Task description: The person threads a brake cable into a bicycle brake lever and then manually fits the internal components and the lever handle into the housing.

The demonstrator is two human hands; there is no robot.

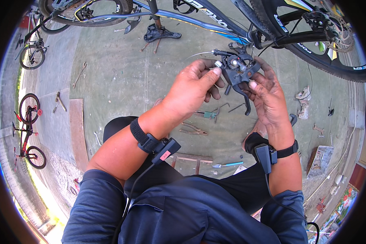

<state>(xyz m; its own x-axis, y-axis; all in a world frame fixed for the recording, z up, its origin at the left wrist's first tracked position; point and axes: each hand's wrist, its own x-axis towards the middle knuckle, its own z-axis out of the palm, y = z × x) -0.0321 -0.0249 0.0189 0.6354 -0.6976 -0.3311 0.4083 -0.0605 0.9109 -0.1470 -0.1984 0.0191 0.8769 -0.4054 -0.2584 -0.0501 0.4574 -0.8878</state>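
A black bicycle brake and shift lever (232, 75) is held up before me, its small metal mechanism exposed and its curved blade hanging down. My right hand (267, 90) grips its right side, thumb in front and fingers behind. My left hand (197, 83) is closed at the lever's left edge, thumb against the forefinger beside a small silver piece (218, 64); whether it pinches the piece or the housing is hard to tell. From the lever's upper left end a thin cable (201, 53) runs leftward. An upside-down blue and black bicycle (199, 25) stands just beyond.
Pliers (194, 129), a green tool (207, 114) and a blue-handled tool (227, 164) lie on the green floor below my hands. To the left are a wrench (79, 75), a hammer (60, 101) and a red bicycle (27, 132). A crumpled rag (303, 101) lies right.
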